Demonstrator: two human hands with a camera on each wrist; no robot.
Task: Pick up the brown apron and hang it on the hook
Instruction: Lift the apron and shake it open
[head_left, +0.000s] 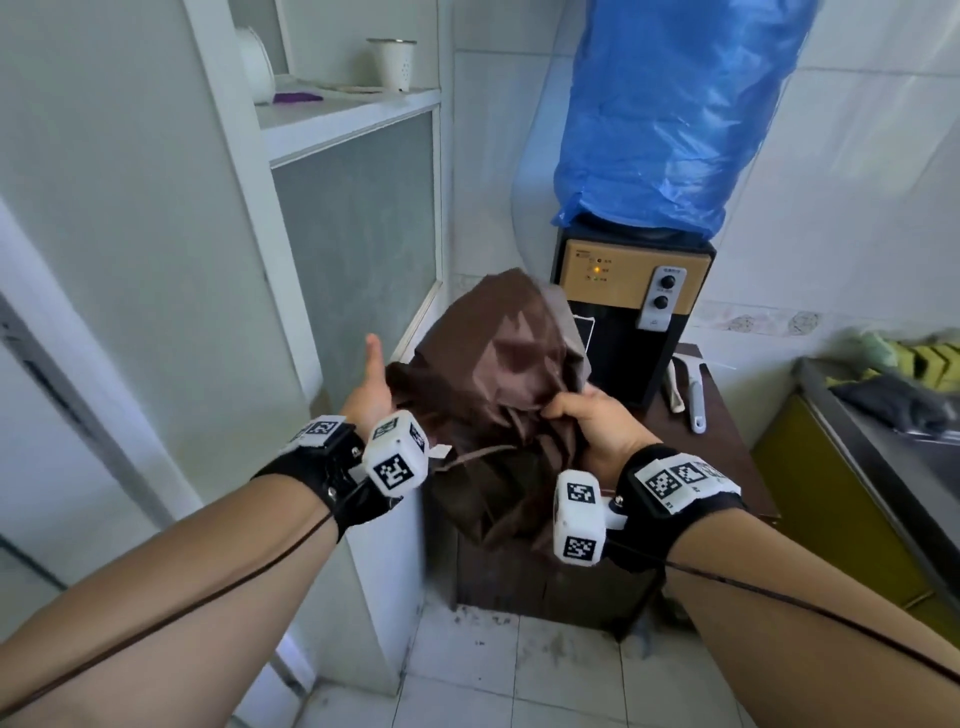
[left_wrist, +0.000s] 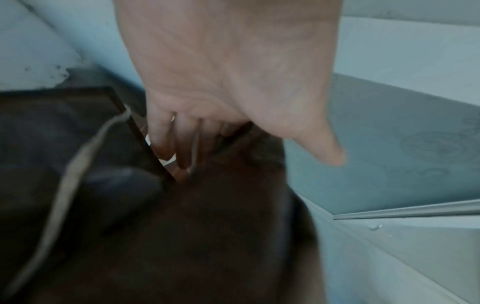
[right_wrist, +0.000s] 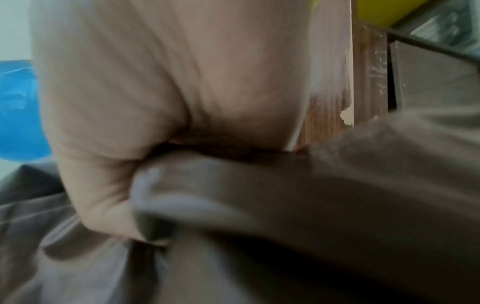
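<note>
While the right hand (head_left: 592, 421) is clutching the bunched brown apron (head_left: 498, 358), left hand's (head_left: 371, 395) hold unclear, a dangling strap (head_left: 483, 453) is likely risking snagging.

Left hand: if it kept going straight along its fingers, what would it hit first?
The apron. The left hand points its straight fingers right into the bunched fabric that the right hand holds up. The blur hides whether they already touch it.
</note>
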